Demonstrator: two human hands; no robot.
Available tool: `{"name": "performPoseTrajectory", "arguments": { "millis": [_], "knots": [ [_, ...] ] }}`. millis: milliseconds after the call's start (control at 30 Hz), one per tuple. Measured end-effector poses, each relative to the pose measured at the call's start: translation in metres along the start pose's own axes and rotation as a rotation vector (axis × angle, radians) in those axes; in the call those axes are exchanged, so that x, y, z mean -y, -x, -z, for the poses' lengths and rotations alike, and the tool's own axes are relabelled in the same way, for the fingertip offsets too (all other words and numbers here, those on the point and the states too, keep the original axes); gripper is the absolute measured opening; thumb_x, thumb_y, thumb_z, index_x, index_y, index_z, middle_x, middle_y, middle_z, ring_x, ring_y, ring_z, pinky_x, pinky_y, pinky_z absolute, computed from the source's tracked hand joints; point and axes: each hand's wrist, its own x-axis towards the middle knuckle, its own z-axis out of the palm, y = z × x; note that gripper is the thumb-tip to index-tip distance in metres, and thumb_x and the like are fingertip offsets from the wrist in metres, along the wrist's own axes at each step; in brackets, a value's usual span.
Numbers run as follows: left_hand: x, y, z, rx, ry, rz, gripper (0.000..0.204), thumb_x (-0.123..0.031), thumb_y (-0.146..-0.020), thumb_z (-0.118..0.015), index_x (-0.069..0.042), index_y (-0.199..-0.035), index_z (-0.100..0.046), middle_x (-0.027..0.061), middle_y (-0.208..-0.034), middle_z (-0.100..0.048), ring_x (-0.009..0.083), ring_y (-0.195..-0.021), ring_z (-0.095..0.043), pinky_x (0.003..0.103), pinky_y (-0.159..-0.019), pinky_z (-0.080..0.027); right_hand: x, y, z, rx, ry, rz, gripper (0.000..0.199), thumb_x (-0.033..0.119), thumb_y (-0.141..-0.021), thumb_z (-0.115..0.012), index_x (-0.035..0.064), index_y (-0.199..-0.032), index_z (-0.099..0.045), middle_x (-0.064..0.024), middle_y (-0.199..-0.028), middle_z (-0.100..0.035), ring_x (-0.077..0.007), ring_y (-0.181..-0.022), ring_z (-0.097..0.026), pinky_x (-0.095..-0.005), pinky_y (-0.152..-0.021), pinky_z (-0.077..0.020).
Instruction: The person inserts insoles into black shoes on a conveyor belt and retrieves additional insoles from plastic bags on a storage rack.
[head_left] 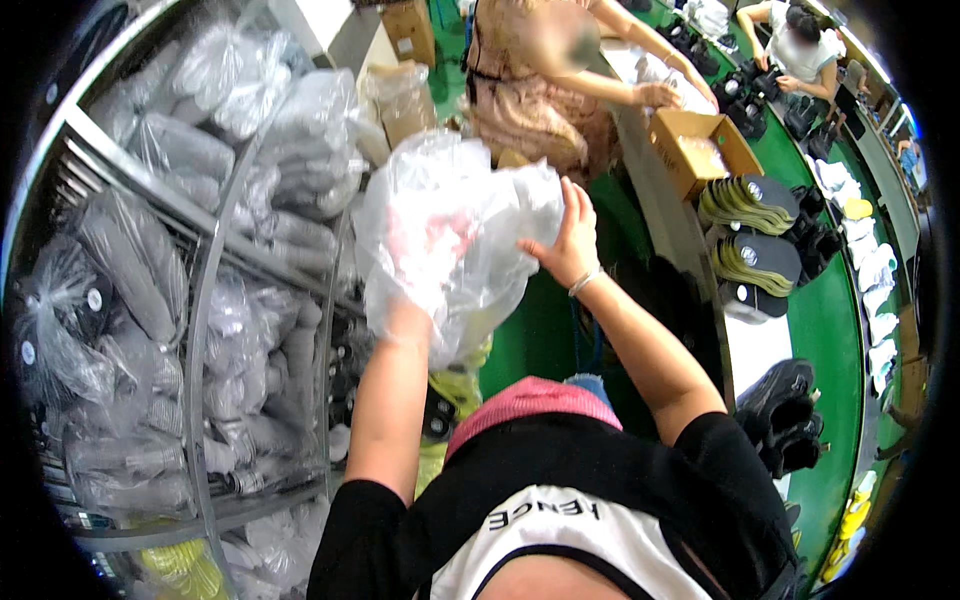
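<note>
A large translucent plastic bag (500, 215) is raised in front of me, crumpled and puffed out. My left hand (435, 240) is inside it, showing pinkish through the film, its fingers too blurred to make out. Beside the bag's right edge is my right hand (572, 240), open, with thumb and fingers spread apart and the thumb against the film. A thin bracelet (585, 282) circles my right wrist.
On my left, a metal rack (205, 340) holds bagged dark soles or shoes. To the right, a bench carries stacked black-and-green insoles (752, 262), black shoes (780, 410) and an open cardboard box (700, 150). A person in a patterned dress (530, 120) works ahead; another person (800, 60) sits farther right.
</note>
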Motion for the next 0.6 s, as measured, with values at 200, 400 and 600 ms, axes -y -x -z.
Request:
{"name": "performPoseTrajectory", "arguments": {
  "millis": [200,400,600],
  "knots": [
    [0.044,-0.004,-0.027,0.204,-0.218,0.132,0.061,-0.05,-0.081,-0.039,-0.003,-0.12,-0.037,0.0155,-0.102,-0.054,0.0288,-0.087,-0.056,0.036,-0.067,-0.047,-0.008,-0.021,0.0,0.59,0.07,-0.101,0.096,0.029,-0.055,-0.073,0.0083,-0.13,-0.018,-0.0149,-0.112,-0.051,-0.0276,-0.101,-0.051,-0.0486,-0.092,-0.025],
    [0.075,0.007,-0.008,0.043,-0.456,-0.062,0.052,-0.039,-0.082,-0.043,0.001,-0.115,-0.04,0.0154,-0.099,-0.054,0.0252,-0.086,-0.055,0.034,-0.074,-0.047,-0.07,0.0,-0.026,0.289,-0.487,-0.228,0.017,0.019,-0.069,-0.058,0.0161,-0.086,-0.061,-0.0078,-0.096,-0.055,-0.0272,-0.092,-0.05,-0.0357,-0.081,-0.036],
    [0.121,0.084,0.064,-0.168,-0.531,-0.137,0.033,-0.018,-0.084,-0.043,-0.002,-0.114,-0.044,0.0119,-0.108,-0.05,0.0216,-0.097,-0.049,0.031,-0.085,-0.039,-0.074,0.019,-0.047,0.129,-0.584,-0.143,0.027,-0.003,-0.065,-0.052,0.0079,-0.09,-0.054,-0.0078,-0.097,-0.055,-0.0241,-0.093,-0.05,-0.0323,-0.081,-0.0391]
  ]
}}
